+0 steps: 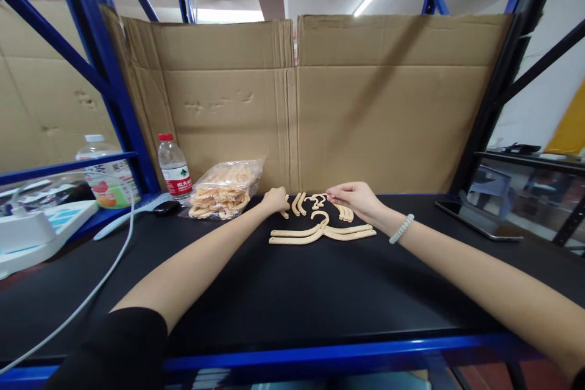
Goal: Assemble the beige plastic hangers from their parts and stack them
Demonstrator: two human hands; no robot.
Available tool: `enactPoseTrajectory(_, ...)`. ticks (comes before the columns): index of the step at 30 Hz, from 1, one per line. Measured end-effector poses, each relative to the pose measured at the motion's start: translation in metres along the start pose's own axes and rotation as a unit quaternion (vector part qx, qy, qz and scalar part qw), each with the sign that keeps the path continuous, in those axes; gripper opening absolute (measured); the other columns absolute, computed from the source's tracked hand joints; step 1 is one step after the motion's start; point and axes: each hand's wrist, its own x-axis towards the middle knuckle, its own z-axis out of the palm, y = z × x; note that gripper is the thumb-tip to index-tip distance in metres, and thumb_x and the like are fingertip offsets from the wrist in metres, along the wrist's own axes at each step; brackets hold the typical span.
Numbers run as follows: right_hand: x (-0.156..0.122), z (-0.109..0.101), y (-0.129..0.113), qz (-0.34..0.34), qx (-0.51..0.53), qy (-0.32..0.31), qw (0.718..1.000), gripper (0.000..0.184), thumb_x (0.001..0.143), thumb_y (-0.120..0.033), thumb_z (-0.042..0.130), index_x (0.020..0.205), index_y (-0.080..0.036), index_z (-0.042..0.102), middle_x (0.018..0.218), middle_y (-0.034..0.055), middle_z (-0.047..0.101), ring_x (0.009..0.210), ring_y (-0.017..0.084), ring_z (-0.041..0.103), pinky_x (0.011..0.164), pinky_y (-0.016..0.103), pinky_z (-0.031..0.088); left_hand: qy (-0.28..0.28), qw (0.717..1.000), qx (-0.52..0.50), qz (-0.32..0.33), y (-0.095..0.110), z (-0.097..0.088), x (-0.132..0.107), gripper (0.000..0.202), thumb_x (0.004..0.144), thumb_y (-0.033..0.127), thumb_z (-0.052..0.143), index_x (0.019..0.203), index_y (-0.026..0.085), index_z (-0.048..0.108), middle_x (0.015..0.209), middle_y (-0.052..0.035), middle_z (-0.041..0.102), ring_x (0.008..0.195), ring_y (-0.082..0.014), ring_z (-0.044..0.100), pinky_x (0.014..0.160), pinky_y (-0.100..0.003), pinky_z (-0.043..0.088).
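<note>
Far back on the black table, my left hand [274,200] is closed, its fingers on a beige curved hanger arm [286,214] that shows at the fingertips. My right hand [356,198] has thumb and fingers pinched together beside the small beige hanger hooks [315,200]; what lies between the fingertips is too small to make out. Between my hands are more loose hanger arms [298,203]. Another group of curved arms [345,213] lies just below my right hand. Nearer to me, a beige folding hanger [322,230] lies flat with its hook pointing away.
At the left stand a clear bag of beige hanger parts [223,189] and a red-capped water bottle [174,167]. A white power strip [68,225] and cable lie at far left. A dark phone or tablet [478,220] lies at right. Cardboard [393,109] walls the back.
</note>
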Motion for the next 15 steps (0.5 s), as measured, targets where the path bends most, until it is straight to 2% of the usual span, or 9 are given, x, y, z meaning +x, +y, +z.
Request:
enactPoseTrajectory(4,-0.015,-0.002,0.002,0.002,-0.008,0.019,1.000,0.027,0.061,-0.011,0.075,0.087,-0.012,0.066,0.082,0.0057,0.066,0.071,0.013,0.064,0.083,0.032,0.055,-0.002,0.999,-0.034,-0.006,-0.002,-0.008,-0.002,0.035,0.067,0.021,0.071,0.101,0.012,0.063,0.108,-0.0151,0.067,0.103,-0.0271,0.062,0.086,-0.037,0.049)
enactPoseTrajectory(7,-0.023,-0.002,0.005,0.022,0.019,0.020,0.999,0.037,0.060,-0.006,0.073,0.094,-0.015,0.061,0.086,0.0033,0.063,0.068,0.012,0.064,0.080,0.034,0.057,0.006,0.996,-0.084,-0.015,-0.005,-0.020,-0.008,0.035,0.061,0.013,0.071,0.096,0.012,0.065,0.102,-0.0144,0.069,0.104,-0.0292,0.062,0.085,-0.032,0.049)
enactPoseTrajectory(9,-0.026,-0.002,0.008,0.043,0.047,0.014,0.998,0.042,0.060,-0.002,0.072,0.097,-0.016,0.059,0.080,0.0005,0.060,0.070,0.014,0.065,0.082,0.036,0.057,0.007,0.991,-0.134,-0.014,-0.005,-0.029,-0.017,0.034,0.063,0.010,0.069,0.097,0.012,0.064,0.095,-0.0121,0.071,0.099,-0.0274,0.065,0.082,-0.030,0.051)
enactPoseTrajectory(12,-0.032,0.000,0.010,0.054,0.072,-0.020,0.996,0.032,0.061,-0.003,0.073,0.088,-0.015,0.061,0.079,0.0006,0.058,0.078,0.015,0.066,0.091,0.036,0.054,-0.010,0.973,-0.229,0.013,-0.001,-0.039,-0.040,0.025,0.077,0.015,0.059,0.102,0.012,0.061,0.094,-0.0092,0.071,0.089,-0.0192,0.068,0.077,-0.025,0.054)
enactPoseTrajectory(15,-0.042,0.006,0.007,0.034,0.074,-0.047,0.996,0.023,0.061,-0.011,0.077,0.075,-0.014,0.059,0.088,0.0026,0.059,0.086,0.017,0.067,0.094,0.034,0.051,-0.025,0.944,-0.325,0.053,0.004,-0.039,-0.072,0.022,0.086,0.023,0.053,0.105,0.014,0.057,0.102,-0.0073,0.069,0.090,-0.0134,0.067,0.079,-0.022,0.054)
